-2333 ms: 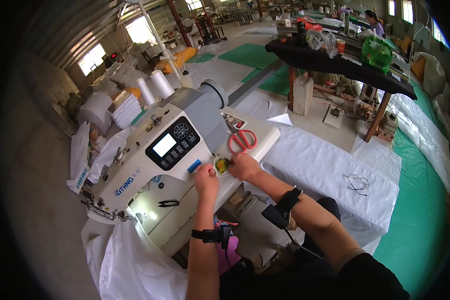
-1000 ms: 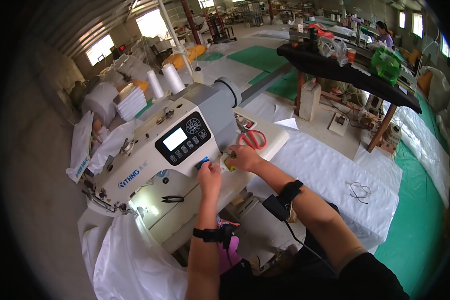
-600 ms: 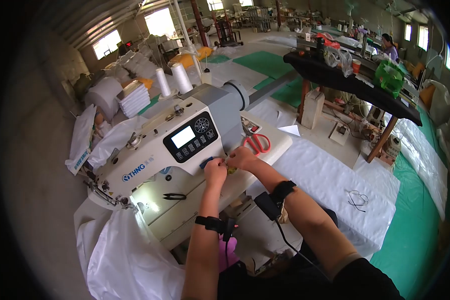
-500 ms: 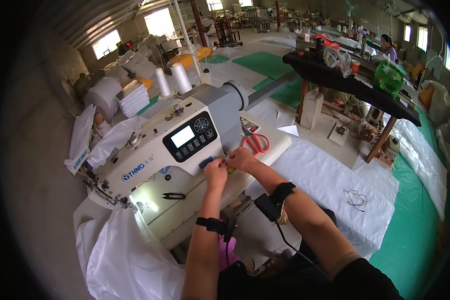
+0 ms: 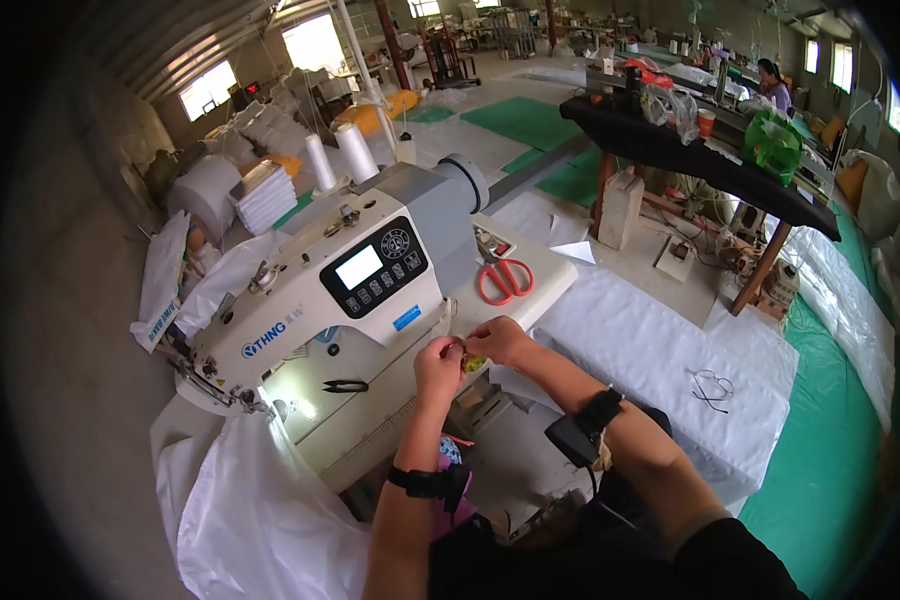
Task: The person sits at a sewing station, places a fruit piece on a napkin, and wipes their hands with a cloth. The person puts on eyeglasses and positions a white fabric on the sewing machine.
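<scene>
My left hand (image 5: 439,370) and my right hand (image 5: 500,341) meet over the front edge of the sewing machine bed, fingertips pinched together. What they pinch is too small to make out. Just under the fingers shows a small yellow-green thing (image 5: 476,364), partly hidden; I cannot tell whether it is held. Beyond the hands stands the white sewing machine (image 5: 300,320) with its screen lit. Red-handled scissors (image 5: 505,282) lie on the bed behind my right hand. To the left of my hands, black thread snips (image 5: 346,386) rest on the bed.
White fabric (image 5: 260,500) hangs from the needle end. White sheeting (image 5: 660,370) covers a surface at right, with eyeglasses (image 5: 711,388) on it. Two thread cones (image 5: 356,152) stand behind the machine. A black-topped table (image 5: 710,150) holds bags. Another person (image 5: 773,88) sits far back right.
Both hands have moved slightly toward me and right, away from the machine's body. The blue label and the yellow-green thing show more clearly now.
</scene>
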The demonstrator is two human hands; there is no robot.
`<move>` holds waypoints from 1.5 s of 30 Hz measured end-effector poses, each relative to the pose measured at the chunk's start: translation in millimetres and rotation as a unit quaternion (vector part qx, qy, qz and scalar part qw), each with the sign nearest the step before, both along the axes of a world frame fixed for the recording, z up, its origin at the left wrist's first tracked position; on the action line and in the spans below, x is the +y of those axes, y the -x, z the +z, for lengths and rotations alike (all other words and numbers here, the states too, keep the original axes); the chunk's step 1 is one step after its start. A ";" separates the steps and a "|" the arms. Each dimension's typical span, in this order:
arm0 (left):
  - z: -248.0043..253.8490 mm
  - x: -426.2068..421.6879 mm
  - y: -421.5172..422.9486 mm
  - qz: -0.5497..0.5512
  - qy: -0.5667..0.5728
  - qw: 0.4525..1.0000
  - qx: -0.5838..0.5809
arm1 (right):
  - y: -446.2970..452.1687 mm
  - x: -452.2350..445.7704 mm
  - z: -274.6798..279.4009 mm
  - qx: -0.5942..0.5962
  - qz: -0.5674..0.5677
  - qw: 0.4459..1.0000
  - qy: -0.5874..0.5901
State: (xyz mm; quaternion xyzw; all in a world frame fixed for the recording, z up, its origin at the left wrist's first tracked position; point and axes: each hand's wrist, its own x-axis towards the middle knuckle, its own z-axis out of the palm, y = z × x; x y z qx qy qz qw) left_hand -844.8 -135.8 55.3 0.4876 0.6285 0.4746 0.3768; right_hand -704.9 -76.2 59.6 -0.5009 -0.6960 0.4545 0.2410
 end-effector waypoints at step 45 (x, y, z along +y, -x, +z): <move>-9.8 -16.8 27.7 0.037 -0.242 0.917 0.315 | -83.6 113.5 6.4 -0.148 -0.229 0.935 -0.226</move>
